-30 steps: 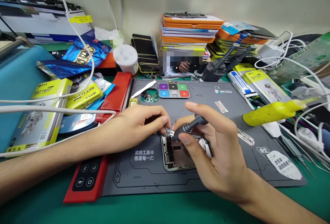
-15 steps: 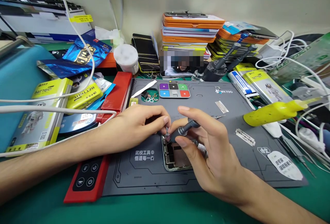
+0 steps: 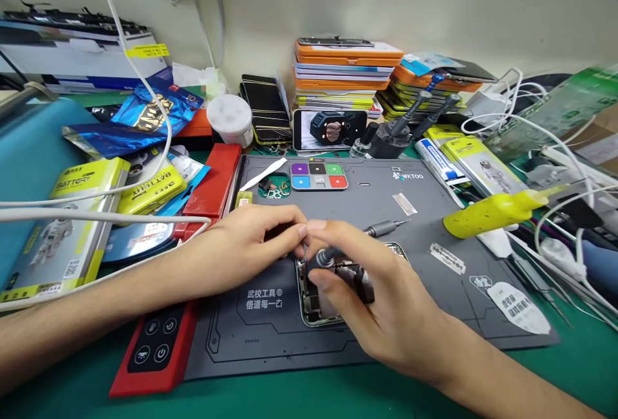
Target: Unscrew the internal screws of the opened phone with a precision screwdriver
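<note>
An opened phone [image 3: 321, 308] lies on the grey work mat [image 3: 270, 335], its inner parts exposed. My left hand [image 3: 255, 235] reaches over the phone's upper left corner with thumb and fingertip pinched; what is between them is too small to make out. In my right hand [image 3: 386, 290], thumb and fingers close on a dark grey screwdriver [image 3: 323, 261], held steeply over the same corner. Its tip is hidden. The right index finger meets the left fingertips. Behind the phone, a second screwdriver [image 3: 383, 228] rests on the mat, partly covered by my right hand.
At the back stand a propped-up phone [image 3: 331, 129], a white tub [image 3: 230, 116] and stacked orange boxes [image 3: 345, 55]. A yellow bottle [image 3: 492, 214] and a razor blade [image 3: 447, 259] lie right. A white cable [image 3: 120, 216] crosses above my left forearm.
My right index finger has come down and left to the left fingertips; before, it was raised. More of the second screwdriver and of the opened phone now shows. The view has shifted slightly.
</note>
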`<action>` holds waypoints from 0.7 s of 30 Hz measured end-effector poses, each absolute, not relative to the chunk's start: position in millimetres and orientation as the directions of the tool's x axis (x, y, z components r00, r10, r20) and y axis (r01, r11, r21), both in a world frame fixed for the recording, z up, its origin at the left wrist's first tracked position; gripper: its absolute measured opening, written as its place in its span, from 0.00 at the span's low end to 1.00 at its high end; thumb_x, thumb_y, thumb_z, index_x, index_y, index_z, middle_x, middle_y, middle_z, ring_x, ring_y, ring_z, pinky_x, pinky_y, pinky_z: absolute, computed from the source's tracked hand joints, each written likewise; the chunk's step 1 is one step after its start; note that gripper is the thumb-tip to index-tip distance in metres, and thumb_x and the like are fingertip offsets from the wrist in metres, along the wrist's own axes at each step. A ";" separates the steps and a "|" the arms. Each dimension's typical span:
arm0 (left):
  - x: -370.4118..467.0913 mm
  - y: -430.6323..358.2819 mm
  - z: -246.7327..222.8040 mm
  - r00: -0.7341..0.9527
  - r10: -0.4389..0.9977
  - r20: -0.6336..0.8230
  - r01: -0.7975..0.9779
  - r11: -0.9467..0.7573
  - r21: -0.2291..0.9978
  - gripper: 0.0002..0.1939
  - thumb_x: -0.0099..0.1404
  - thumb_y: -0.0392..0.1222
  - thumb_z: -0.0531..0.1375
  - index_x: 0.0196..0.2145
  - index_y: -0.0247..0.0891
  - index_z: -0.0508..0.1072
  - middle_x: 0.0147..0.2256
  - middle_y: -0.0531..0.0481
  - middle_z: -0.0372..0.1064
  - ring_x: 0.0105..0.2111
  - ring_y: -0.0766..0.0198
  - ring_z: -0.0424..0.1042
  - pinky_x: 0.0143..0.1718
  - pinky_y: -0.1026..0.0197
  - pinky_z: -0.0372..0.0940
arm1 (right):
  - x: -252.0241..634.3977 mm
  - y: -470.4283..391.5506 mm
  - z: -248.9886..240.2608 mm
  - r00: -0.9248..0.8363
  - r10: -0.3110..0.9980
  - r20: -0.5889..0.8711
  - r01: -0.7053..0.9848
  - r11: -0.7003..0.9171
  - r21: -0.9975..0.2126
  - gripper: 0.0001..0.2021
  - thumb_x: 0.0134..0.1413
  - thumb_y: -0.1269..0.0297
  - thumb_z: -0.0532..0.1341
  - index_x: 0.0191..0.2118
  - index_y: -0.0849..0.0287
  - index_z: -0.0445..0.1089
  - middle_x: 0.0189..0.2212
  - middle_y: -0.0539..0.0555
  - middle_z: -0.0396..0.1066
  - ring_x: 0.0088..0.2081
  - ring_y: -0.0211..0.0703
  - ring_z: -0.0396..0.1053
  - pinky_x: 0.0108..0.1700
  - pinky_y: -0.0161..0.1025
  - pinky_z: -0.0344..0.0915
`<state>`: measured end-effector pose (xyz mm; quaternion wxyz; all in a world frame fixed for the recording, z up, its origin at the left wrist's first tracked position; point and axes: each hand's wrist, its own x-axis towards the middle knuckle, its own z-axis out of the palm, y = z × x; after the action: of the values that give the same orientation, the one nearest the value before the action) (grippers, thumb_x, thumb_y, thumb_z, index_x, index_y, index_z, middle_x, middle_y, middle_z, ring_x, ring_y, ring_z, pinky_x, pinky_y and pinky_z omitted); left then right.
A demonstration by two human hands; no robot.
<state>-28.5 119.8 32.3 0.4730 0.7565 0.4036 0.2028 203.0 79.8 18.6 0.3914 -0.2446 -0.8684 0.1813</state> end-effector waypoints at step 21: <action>-26.6 117.6 41.1 0.581 0.804 -0.123 0.440 -0.184 0.879 0.12 0.75 0.44 0.54 0.39 0.41 0.76 0.39 0.53 0.79 0.41 0.59 0.77 0.44 0.57 0.67 | 206.8 77.9 26.6 -0.620 0.475 0.625 0.284 0.878 -0.386 0.30 0.65 0.79 0.56 0.71 0.63 0.59 0.62 0.61 0.74 0.66 0.40 0.72 0.60 0.37 0.76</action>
<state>-26.6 117.6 41.1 0.4840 0.7460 0.4171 0.1879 206.8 77.9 26.6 0.3806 -0.2130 -0.8911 0.1256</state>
